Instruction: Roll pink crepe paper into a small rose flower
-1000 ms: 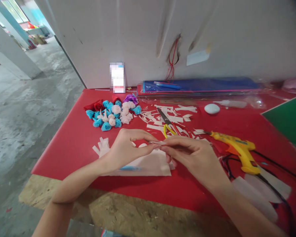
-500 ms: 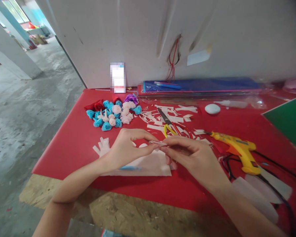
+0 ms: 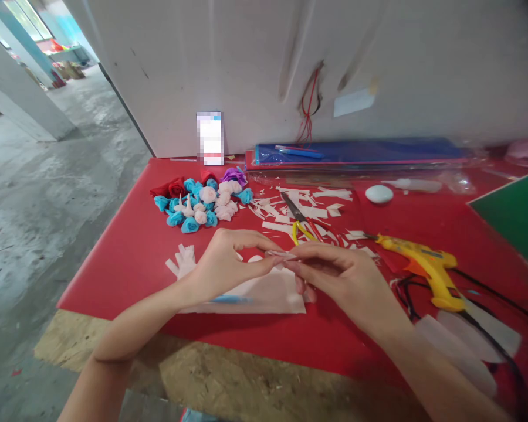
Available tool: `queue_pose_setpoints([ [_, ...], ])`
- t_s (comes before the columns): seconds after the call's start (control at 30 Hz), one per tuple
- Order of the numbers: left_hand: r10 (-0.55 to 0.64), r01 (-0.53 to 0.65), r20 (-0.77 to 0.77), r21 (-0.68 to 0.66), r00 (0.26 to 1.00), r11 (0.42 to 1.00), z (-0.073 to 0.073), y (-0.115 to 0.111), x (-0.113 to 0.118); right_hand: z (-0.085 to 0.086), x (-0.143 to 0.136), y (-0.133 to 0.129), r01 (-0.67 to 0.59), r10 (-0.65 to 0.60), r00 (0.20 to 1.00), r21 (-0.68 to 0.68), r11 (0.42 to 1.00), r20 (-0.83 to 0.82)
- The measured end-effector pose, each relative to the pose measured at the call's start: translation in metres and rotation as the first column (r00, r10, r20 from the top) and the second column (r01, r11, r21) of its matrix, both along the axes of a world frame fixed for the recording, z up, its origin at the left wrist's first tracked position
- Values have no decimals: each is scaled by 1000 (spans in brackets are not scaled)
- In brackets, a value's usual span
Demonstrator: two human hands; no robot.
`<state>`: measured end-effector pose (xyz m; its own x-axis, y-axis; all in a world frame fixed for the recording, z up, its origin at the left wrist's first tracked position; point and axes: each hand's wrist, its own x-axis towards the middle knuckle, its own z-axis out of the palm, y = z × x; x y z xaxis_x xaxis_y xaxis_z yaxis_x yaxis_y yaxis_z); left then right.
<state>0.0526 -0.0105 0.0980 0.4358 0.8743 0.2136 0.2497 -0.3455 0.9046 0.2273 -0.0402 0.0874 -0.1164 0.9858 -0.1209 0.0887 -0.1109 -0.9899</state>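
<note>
Between my two hands is a small piece of pale pink paper (image 3: 281,254), pinched at both ends. My left hand (image 3: 229,258) grips its left end between thumb and forefinger. On its right end, the thumb and fingers of my right hand (image 3: 341,272) are closed. Beneath them lies a sheet of pale paper (image 3: 273,296), with a blue pen-like item (image 3: 231,299) on or under it. Cut pale strips (image 3: 186,258) stick out beyond my left wrist. Scissors with yellow and red handles (image 3: 297,214) rest among paper scraps (image 3: 314,212) just past my fingers.
Blue, white, red and purple paper flowers (image 3: 200,202) are heaped at the back left. A yellow glue gun (image 3: 426,264) with its cord lies on the right, near a white egg-shaped piece (image 3: 379,194). A phone (image 3: 211,139) leans on the wall. The table (image 3: 114,246) is red.
</note>
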Motion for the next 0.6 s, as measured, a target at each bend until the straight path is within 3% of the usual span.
queue_pose_setpoints([
  [0.6, -28, 27, -16, -25, 999, 999, 1, 0, -1, -7, 1, 1, -15, 14, 1000, 58, 998, 26],
])
